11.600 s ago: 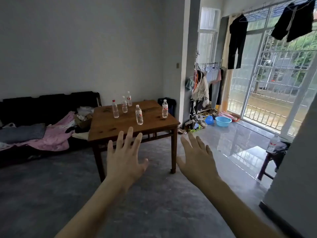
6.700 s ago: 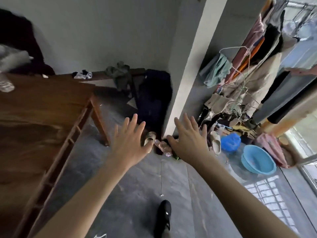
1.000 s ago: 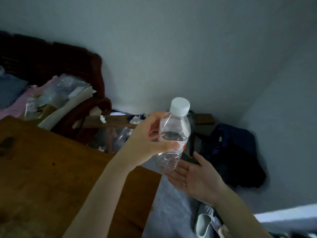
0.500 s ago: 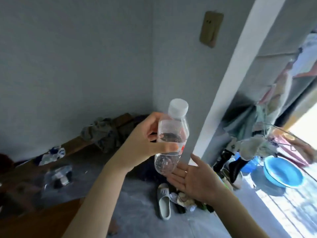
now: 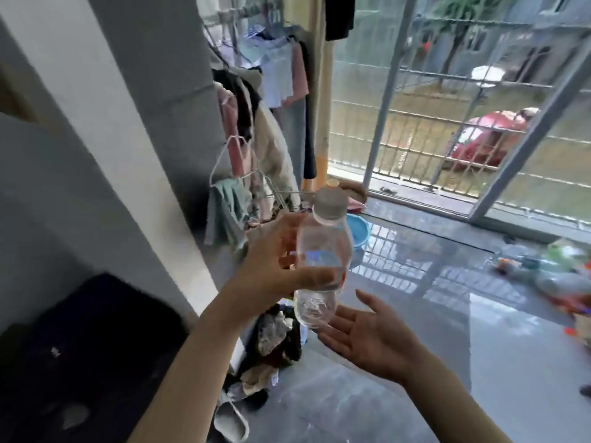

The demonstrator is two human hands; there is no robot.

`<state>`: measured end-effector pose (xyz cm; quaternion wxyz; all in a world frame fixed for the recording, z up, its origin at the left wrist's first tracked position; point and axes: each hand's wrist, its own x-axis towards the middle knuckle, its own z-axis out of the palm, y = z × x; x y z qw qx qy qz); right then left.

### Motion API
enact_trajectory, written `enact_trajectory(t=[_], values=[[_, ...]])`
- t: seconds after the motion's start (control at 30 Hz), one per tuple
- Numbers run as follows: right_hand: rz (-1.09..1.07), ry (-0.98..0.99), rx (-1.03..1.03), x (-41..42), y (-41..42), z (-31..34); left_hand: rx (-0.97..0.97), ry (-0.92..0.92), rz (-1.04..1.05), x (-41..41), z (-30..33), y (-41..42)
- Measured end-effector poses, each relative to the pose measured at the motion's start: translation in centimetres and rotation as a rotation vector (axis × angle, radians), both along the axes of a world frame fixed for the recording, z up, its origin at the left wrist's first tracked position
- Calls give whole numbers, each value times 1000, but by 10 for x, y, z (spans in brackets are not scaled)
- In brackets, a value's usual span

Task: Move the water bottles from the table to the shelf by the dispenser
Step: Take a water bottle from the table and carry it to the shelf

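Now the left hand wraps curled fingers and thumb around the clear plastic water bottle with a white cap, upright at centre frame; at its five o'clock, the right hand lies palm-up beneath, fingers straight, slightly spread.

text: none legible | water bottle label: blurred, red and blue patches only

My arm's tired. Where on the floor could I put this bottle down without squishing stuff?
Your left hand grips the water bottle; your right hand is open beneath it. The shiny floor to your right is bare, between the window bars and the toys. By the pillar it's crowded: clothes pile, slipper, blue basin.
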<state>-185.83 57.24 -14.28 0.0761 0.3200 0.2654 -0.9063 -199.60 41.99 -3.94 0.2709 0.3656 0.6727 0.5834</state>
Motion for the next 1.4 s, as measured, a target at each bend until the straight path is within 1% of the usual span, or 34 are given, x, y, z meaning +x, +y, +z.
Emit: enact_trajectory(t=[0.17, 0.3, 0.47, 0.63, 0.87, 1.13, 1.3, 1.4], values=[[-330, -2, -10, 53, 23, 3, 14, 16, -289, 12, -1, 76], [-600, -10, 6, 93, 15, 6, 34, 30, -539, 35, -6, 119], [-890, 18, -13, 142, -19, -1, 30, 43, -827, 81, -7, 142], [-1096, 17, -5, 194, -51, 2, 33, 57, -1077, 138, 1, 149], [-1388, 10, 16, 281, -95, 11, 79, 12, -1363, 241, 11, 152], [-1671, 1, 58, 399, -146, 12, 72, -60, -1655, 397, 10, 138], [-1822, 48, 58, 468, -175, 15, 101, -48, -1778, 489, 12, 125], [-1899, 70, 60, 502, -187, 17, 89, -104, -1840, 533, 15, 122]])
